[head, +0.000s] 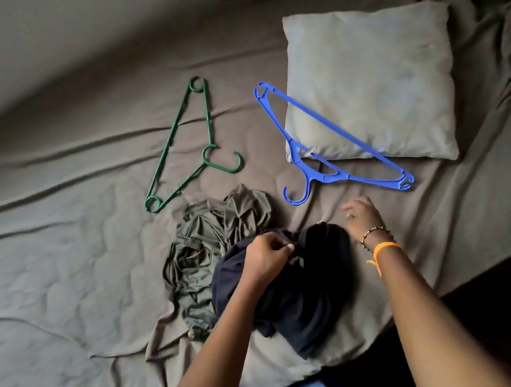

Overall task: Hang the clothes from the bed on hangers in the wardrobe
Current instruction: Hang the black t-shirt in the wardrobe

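left hand [266,258] pinching a fold of the dark garment [293,285], bunched on the bed [43,228] beside the olive garment [206,245]. right hand [360,217] loosely curled, apparently holding nothing, near the blue hanger [327,144]. soft, light, limp cloth; best taken at collar or shoulders. green hanger [185,146] further left.

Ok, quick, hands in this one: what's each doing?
Left hand: pinching the dark navy garment.
Right hand: holding nothing, fingers loosely curled, above the bed sheet.
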Demonstrator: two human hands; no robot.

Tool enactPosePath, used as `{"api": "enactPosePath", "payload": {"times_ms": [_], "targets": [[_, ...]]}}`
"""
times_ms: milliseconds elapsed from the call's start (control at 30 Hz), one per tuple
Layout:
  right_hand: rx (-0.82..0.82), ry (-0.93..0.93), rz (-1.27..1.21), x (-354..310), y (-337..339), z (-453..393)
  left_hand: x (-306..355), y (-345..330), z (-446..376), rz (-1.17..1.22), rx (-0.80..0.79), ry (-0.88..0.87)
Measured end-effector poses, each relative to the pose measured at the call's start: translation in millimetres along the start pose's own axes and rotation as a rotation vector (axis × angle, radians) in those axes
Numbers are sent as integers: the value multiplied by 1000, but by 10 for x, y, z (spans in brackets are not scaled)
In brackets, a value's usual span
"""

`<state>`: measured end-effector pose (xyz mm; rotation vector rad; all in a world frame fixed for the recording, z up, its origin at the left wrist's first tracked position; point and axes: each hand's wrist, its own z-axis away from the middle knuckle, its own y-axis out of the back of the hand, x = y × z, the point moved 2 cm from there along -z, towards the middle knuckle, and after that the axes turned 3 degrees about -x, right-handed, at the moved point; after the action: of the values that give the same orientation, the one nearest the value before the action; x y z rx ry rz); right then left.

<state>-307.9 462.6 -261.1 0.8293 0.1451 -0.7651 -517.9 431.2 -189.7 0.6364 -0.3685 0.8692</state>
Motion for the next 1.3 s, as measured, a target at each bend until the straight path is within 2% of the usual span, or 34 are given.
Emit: {"api": "enactPosePath", "payload": {"times_ms": [133, 300, 367, 433, 500, 567, 700, 800, 867, 933, 1067, 1133, 1200, 1300], "targets": [[132, 45, 150, -58, 20, -545, -80, -5, -241, 12, -18, -13], [97, -2, 430, 17, -141, -833, -234, -97, -298, 14, -67, 3], [185, 62, 430, 8, -206, -747, -291, -94, -268, 44, -73, 51], [363, 169, 357, -58, -230, -544, -307, -58, -195, 50, -48, 99], [529, 313, 110, -185, -221, -244, -270, 2, -93, 25, 40, 94], [599, 372, -314, -362, -166, 145, -205, 73, 45, -5, 143, 77], [500, 252, -1088, -822, 46, 917, 56, 285, 398, -35, 343, -48], [540, 152, -1514, -1062, 264, 1397, 296, 503, 738, -87, 437, -184], [515, 223, -1731, -1180, 375, 1675, 421, 647, 954, -120, 442, -266], [460, 382, -1852, -1316, 477, 1938, 537, 774, 1185, -125, 400, -348], [403, 633, -1837, -1510, 557, 2376, 766, 1001, 1769, -129, 308, -579], [438, 622, -1789, -1492, 515, 2421, 922, 1056, 2006, -160, 260, -683], [556, 579, -1683, -1407, 467, 2567, 1015, 1153, 2283, -127, 258, -743], [762, 424, -1228, -1104, 535, 2730, 1118, 1363, 2542, 20, 332, -752]]}}
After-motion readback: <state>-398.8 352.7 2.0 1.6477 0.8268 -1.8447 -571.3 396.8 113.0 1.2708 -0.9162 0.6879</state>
